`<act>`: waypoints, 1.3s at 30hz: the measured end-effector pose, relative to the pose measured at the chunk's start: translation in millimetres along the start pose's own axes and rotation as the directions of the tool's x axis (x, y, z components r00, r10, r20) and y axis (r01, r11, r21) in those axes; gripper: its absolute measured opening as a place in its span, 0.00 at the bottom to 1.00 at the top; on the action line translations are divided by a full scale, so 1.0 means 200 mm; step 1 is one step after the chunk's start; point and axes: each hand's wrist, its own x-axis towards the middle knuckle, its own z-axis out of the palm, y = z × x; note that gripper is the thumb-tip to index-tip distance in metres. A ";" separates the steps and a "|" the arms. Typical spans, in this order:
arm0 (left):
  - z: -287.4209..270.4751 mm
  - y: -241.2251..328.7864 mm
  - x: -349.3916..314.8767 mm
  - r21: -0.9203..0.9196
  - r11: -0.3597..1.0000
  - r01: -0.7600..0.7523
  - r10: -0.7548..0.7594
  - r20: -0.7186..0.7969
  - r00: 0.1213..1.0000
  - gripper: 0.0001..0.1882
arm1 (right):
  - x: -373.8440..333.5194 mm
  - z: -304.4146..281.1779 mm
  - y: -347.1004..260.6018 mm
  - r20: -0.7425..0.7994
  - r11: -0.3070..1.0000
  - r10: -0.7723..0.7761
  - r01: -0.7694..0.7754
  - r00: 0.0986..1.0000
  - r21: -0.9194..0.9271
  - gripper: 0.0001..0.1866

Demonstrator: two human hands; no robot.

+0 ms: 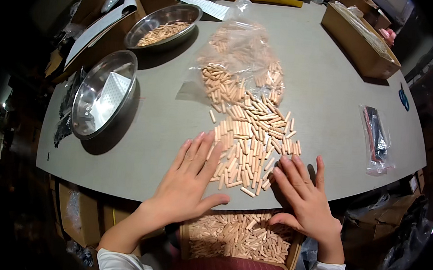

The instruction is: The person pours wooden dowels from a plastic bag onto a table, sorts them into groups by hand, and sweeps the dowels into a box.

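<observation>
Wooden pegs (253,157), loose pile, centre table (324,102), between your hands.
Your left hand (186,170), spread, gripping nothing, at the pile's 8 o'clock; your right hand (303,194), likewise spread and unladen, at 4. Clear bag (237,48), pegs within, at 12; metal bowls (84,103) at 10 and 11; box (295,256) of pegs at 6.

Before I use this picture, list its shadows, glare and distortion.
Head view: the nearer metal bowl casts a dark shadow; the clear dowel bag shows pale glints. Head view too: the table looks bowed along its near edge, and the corners are black.
</observation>
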 end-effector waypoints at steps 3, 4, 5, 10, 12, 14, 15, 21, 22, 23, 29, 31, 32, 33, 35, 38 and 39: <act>-0.01 0.00 -0.01 0.006 1.000 0.014 -0.014 -0.001 1.000 0.55 | -0.03 0.00 0.09 -0.155 0.985 0.152 -0.136 0.976 0.110 0.50; 0.00 0.00 -0.01 0.020 1.000 0.012 -0.012 -0.002 1.000 0.55 | -0.02 -0.02 0.12 -0.187 0.978 0.183 -0.160 0.965 0.132 0.44; 0.00 -0.01 -0.01 0.034 0.999 0.012 -0.012 -0.003 1.000 0.54 | 0.00 -0.02 0.15 -0.186 0.978 0.191 -0.170 0.964 0.123 0.44; 0.00 0.00 0.00 0.030 1.000 -0.001 0.001 -0.007 1.000 0.53 | 0.09 0.02 0.19 -0.132 0.937 0.210 -0.160 0.969 0.310 0.35; -0.01 0.00 0.00 0.024 1.000 -0.010 0.010 -0.013 1.000 0.53 | 0.11 0.01 0.17 -0.089 0.946 0.126 -0.092 0.988 0.310 0.34; -0.01 0.00 0.00 0.029 1.000 -0.001 0.001 0.003 1.000 0.53 | 0.12 0.01 0.17 -0.078 0.920 0.081 -0.045 0.994 0.389 0.33; -0.01 0.00 -0.01 0.030 1.000 0.002 -0.002 0.004 1.000 0.53 | 0.12 0.01 0.17 -0.068 0.886 0.041 -0.005 0.997 0.464 0.33; -0.01 0.00 0.00 0.018 1.000 0.000 0.000 -0.002 1.000 0.52 | 0.04 0.06 0.19 -0.288 0.724 0.373 -0.083 0.882 0.685 0.23; -0.01 0.00 0.00 0.020 1.000 0.002 -0.002 -0.002 1.000 0.52 | 0.03 0.08 0.19 -0.307 0.694 0.420 -0.085 0.854 0.715 0.21; -0.01 0.00 0.00 0.021 1.000 0.004 -0.004 -0.003 1.000 0.52 | 0.02 0.08 0.19 -0.322 0.664 0.465 -0.084 0.824 0.743 0.20; 0.00 0.00 -0.01 0.016 1.000 0.008 -0.008 -0.014 1.000 0.52 | 0.04 0.05 0.15 -0.408 0.804 0.375 -0.072 0.832 0.591 0.18; 0.00 0.00 -0.01 0.018 1.000 0.011 -0.011 -0.013 1.000 0.52 | 0.04 0.05 0.12 -0.399 0.800 0.392 -0.093 0.829 0.593 0.18; 0.00 0.01 0.00 0.019 1.000 0.014 -0.013 -0.014 1.000 0.52 | 0.04 0.05 0.12 -0.409 0.849 0.301 -0.047 0.862 0.527 0.18; -0.01 0.01 0.00 0.019 1.000 0.011 -0.011 -0.014 1.000 0.52 | 0.04 0.05 0.12 -0.411 0.889 0.207 0.005 0.888 0.459 0.19; 0.00 0.01 0.00 0.030 0.999 0.012 -0.012 -0.014 1.000 0.52 | 0.04 0.04 0.12 -0.383 0.918 0.153 0.013 0.911 0.397 0.20; 0.00 0.01 0.00 0.038 0.999 0.008 -0.007 -0.011 1.000 0.52 | 0.04 0.01 0.13 -0.314 0.959 0.019 0.072 0.949 0.276 0.23; -0.01 0.01 0.00 0.038 0.999 0.005 -0.005 -0.012 1.000 0.52 | 0.04 0.01 0.13 -0.315 0.959 0.020 0.071 0.949 0.275 0.23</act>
